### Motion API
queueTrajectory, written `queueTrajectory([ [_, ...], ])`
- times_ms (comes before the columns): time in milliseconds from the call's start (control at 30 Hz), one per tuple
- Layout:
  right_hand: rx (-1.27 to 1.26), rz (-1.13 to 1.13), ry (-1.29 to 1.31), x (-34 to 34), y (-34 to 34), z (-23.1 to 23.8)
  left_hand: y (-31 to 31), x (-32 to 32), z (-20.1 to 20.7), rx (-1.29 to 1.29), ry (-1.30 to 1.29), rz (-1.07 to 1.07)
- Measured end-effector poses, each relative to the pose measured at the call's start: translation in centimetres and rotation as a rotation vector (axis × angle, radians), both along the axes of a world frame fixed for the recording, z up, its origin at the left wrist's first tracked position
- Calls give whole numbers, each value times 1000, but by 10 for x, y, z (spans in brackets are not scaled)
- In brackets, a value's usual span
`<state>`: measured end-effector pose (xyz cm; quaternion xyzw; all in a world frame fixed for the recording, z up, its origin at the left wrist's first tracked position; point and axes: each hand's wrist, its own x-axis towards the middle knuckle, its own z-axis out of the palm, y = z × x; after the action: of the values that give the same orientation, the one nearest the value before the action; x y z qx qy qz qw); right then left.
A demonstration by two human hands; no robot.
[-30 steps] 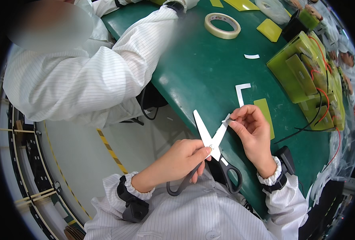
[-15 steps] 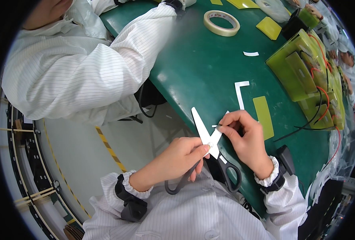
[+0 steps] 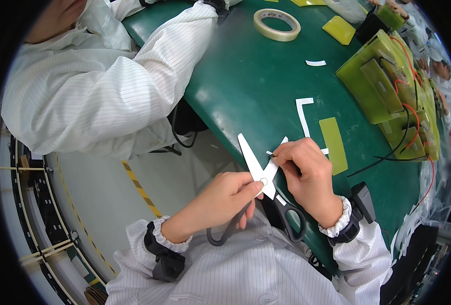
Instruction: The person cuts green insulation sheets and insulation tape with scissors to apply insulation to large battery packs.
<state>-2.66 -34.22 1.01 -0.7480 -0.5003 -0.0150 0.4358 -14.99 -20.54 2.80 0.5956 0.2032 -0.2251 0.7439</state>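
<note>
My left hand (image 3: pixel 228 201) is closed around a pair of scissors (image 3: pixel 264 182) near the pivot, with the thumb on the joint. The white blades are spread and point away from me. The black handle loops hang toward my coat. My right hand (image 3: pixel 307 173) is pinched at the right-hand blade. A small white strip (image 3: pixel 269 153) sticks out left of its fingertips; the rest of it is hidden. Just beyond this hand lies an L-shaped white strip (image 3: pixel 302 117) on the green table. A flat olive-yellow rectangle (image 3: pixel 333 146) lies to its right.
A tape roll (image 3: pixel 276 36) and a short white piece (image 3: pixel 315 63) lie farther off on the table (image 3: pixel 246 86). Yellow-green blocks with red and black wires (image 3: pixel 383 86) stand at right. A co-worker's sleeve (image 3: pixel 172 43) reaches over the left edge. Floor shows at left.
My right hand has turned slightly, its fingers curling more over the blade. A white piece beside it shows more. The whole view has shifted a little; the scissors remain spread in my left hand.
</note>
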Motion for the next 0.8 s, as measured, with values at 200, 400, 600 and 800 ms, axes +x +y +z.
queueTrajectory([
  [200,-31,-152,777,3,-1,2,-1,-1,-1,17,-8,1],
  [400,24,-106,823,2,-2,3,1,1,1,7,15,-5],
  [600,16,-14,34,-3,1,2,-1,0,3,28,18,1],
  [800,224,-154,977,7,0,1,0,0,-2,12,25,-6],
])
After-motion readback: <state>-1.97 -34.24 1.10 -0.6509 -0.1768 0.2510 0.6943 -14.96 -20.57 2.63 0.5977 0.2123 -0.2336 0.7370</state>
